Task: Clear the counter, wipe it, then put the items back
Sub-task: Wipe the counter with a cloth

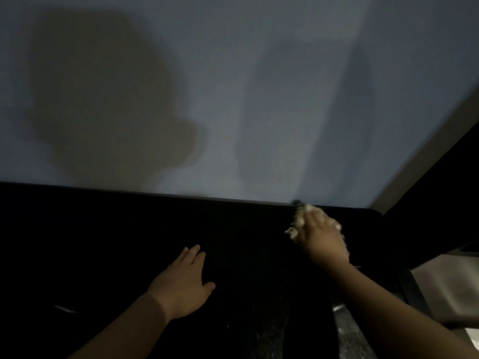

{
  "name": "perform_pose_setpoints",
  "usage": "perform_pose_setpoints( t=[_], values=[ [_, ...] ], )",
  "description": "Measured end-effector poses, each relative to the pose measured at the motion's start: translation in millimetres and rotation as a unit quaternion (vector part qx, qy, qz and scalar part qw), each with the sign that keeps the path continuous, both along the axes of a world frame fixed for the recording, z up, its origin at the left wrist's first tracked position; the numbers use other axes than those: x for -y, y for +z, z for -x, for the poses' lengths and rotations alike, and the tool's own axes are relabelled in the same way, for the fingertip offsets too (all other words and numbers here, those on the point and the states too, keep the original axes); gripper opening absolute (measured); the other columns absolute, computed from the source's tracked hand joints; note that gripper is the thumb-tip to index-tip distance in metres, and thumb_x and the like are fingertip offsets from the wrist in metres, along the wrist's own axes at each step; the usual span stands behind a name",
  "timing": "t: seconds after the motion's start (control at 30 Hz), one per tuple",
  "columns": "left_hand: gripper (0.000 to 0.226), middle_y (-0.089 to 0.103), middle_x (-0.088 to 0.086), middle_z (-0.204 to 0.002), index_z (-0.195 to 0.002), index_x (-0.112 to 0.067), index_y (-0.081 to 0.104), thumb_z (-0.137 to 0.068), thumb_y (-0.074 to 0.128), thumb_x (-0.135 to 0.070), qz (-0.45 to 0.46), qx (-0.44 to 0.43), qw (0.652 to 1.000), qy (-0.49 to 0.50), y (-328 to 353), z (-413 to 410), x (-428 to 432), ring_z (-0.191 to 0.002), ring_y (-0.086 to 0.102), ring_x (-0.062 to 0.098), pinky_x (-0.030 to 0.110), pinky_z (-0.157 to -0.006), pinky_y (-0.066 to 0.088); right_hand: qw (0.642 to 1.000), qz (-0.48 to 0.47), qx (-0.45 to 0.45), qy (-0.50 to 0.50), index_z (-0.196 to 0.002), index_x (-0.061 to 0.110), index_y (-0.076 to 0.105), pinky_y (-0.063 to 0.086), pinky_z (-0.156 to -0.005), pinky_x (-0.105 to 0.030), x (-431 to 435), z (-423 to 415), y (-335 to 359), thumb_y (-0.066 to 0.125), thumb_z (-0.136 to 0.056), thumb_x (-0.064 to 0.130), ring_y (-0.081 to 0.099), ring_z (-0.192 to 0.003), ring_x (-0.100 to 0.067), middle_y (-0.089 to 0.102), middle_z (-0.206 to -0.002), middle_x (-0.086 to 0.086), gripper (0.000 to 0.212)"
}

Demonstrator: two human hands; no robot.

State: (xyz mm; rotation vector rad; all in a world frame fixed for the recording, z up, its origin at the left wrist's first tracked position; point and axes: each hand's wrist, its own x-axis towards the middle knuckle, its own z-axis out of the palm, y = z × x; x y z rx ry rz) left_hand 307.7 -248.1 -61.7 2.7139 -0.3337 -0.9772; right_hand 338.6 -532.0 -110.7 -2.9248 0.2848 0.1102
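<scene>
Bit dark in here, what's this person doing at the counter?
A person is wiping a dark counter. Their right hand holds a pale, bunched-up cloth down on the counter's far edge, close to the wall. Their left hand lies flat on the counter with straight fingers, holding nothing. The picture is dim and the right hand is blurred, so finer detail is hard to tell.

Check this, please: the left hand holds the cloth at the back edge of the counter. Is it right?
No. The head view shows the right hand holding the cloth at the back edge of the counter; the left hand holds nothing.
</scene>
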Motion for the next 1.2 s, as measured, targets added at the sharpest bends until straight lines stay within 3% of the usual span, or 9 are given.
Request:
perform_pose_setpoints(
  t=[0.1, 0.2, 0.3, 0.43, 0.6, 0.7, 0.83, 1.07, 1.2],
  values=[
    [0.071, -0.012, -0.002, -0.159, -0.152, -0.015, 0.000, -0.099, 0.037, -0.044, -0.003, 0.006, 1.000, 0.002, 0, -10, 0, -0.147, -0.009, 0.015, 0.029, -0.120, 0.005, 0.991, -0.004, 0.001, -0.132, -0.150, 0.012, 0.018, 0.009, -0.116, -0.042, -30, -16, 6, 0.038, -0.096, 0.035, 0.018, -0.142, -0.031, 0.019, -0.156, -0.014, 0.062],
    [0.065, -0.009, -0.002, -0.160, -0.152, -0.015, 0.005, -0.100, 0.035, -0.040, 0.000, -0.002, 1.000, -0.004, 1, -20, 0, -0.147, -0.005, 0.016, 0.029, -0.119, 0.007, 0.996, -0.047, 0.037, 0.062, -0.148, 0.013, 0.025, 0.011, -0.116, -0.042, -109, -14, -2, 0.028, -0.087, 0.036, 0.027, -0.138, -0.032, 0.030, -0.150, -0.017, 0.065],
    [0.064, -0.010, -0.001, -0.160, -0.152, -0.014, 0.004, -0.101, 0.035, -0.036, -0.002, 0.002, 1.000, -0.008, -1, -22, 0, -0.147, -0.006, 0.017, 0.028, -0.119, 0.006, 0.954, -0.066, -0.025, 0.290, -0.150, 0.020, 0.018, -0.001, -0.118, -0.036, -130, -6, -1, 0.004, -0.079, 0.051, 0.014, -0.145, -0.025, 0.019, -0.157, -0.008, 0.079],
    [0.072, -0.016, -0.001, -0.158, -0.152, -0.013, -0.003, -0.099, 0.041, -0.035, 0.026, -0.001, 0.999, 0.032, -2, -15, 1, -0.146, -0.011, 0.015, 0.027, -0.119, 0.004, 0.995, -0.045, 0.054, 0.066, -0.147, 0.019, 0.029, 0.010, -0.117, -0.031, -39, -23, -10, 0.024, -0.088, 0.052, 0.024, -0.142, -0.024, 0.029, -0.153, -0.009, 0.068],
    [0.069, -0.016, 0.003, -0.159, -0.152, -0.010, -0.001, -0.100, 0.039, -0.033, 0.027, 0.001, 0.998, 0.048, -1, -19, 5, -0.147, -0.012, 0.017, 0.028, -0.118, 0.004, 0.991, 0.015, -0.009, -0.136, -0.150, 0.011, 0.015, 0.011, -0.116, -0.045, -44, -33, -2, 0.041, -0.096, 0.035, 0.017, -0.142, -0.034, 0.019, -0.155, -0.017, 0.065],
    [0.065, -0.013, 0.005, -0.159, -0.152, -0.009, 0.002, -0.101, 0.037, -0.030, 0.026, -0.002, 0.999, 0.029, -1, -24, 2, -0.147, -0.009, 0.019, 0.026, -0.118, 0.003, 0.998, -0.009, 0.039, 0.057, -0.149, 0.010, 0.021, 0.012, -0.117, -0.047, -117, -35, -12, 0.031, -0.089, 0.038, 0.025, -0.138, -0.037, 0.027, -0.150, -0.021, 0.067],
    [0.066, -0.011, 0.005, -0.159, -0.152, -0.012, 0.003, -0.099, 0.039, -0.023, 0.030, -0.008, 0.999, 0.022, -1, -26, 0, -0.147, -0.008, 0.020, 0.027, -0.118, 0.005, 0.963, -0.015, -0.011, 0.268, -0.151, 0.019, 0.010, -0.004, -0.118, -0.032, -144, -35, -2, 0.033, -0.100, 0.033, 0.005, -0.147, -0.023, 0.009, -0.159, -0.004, 0.058],
    [0.068, -0.015, 0.003, -0.159, -0.152, -0.009, 0.000, -0.099, 0.041, -0.024, 0.028, -0.002, 0.999, 0.036, -3, -23, 2, -0.147, -0.009, 0.017, 0.026, -0.118, 0.004, 0.996, 0.018, 0.040, -0.076, -0.147, 0.015, 0.028, 0.021, -0.113, -0.035, 25, -17, -7, 0.044, -0.096, 0.040, 0.027, -0.140, -0.027, 0.029, -0.153, -0.012, 0.059],
    [0.071, -0.015, 0.004, -0.159, -0.151, -0.009, 0.000, -0.097, 0.043, -0.022, 0.018, 0.004, 0.999, 0.038, -6, -21, 1, -0.147, -0.009, 0.018, 0.028, -0.120, 0.006, 0.994, 0.033, 0.044, -0.095, -0.143, 0.011, 0.032, 0.022, -0.112, -0.041, -20, -21, -6, 0.040, -0.095, 0.040, 0.034, -0.133, -0.033, 0.037, -0.145, -0.018, 0.057]
  ],
)
